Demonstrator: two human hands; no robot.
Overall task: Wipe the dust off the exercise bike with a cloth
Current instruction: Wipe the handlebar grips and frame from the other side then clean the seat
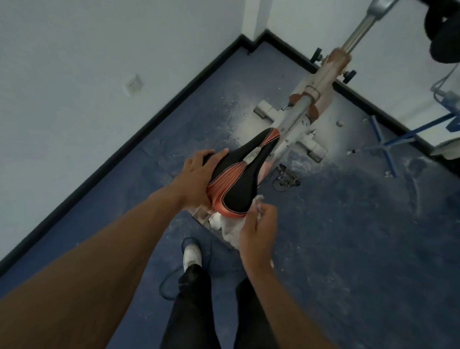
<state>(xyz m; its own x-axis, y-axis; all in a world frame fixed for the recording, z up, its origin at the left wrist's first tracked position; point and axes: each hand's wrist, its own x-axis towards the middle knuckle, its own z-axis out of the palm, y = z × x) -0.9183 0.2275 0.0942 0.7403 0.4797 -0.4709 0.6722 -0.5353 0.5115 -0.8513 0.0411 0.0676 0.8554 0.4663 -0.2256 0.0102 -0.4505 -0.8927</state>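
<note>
- One exercise bike [297, 113], seen from above, standing near the corner of the room on a dusty blue floor [358, 248].
- One saddle [239, 181], black with orange stitched panels, nearest part of the bike to the camera; taken as landmark below.
- One cloth [232, 229], white and crumpled, just below the saddle's wide rear end (partly hidden by the right hand).
- Two hands, both bare-armed.
- Left hand [197, 175] on the saddle's left edge: fingers spread and bent over the black top, thumb side hidden below, gripping the saddle.
- Right hand [257, 231] just below the rear of the saddle: fingers curled round the bunched cloth, holding it against the underside of the saddle's rear end or the parts beneath (exact contact point hidden).
- One pedal [287, 178] visible right of the saddle, low by the floor.
- Two black knobs [317, 55] on the bike's column, well beyond the saddle's nose.
- One wall socket [133, 85], far left of and above the saddle.
- One white shoe [191, 255] below the saddle, with black trouser legs [193, 315] nearer the camera.
</note>
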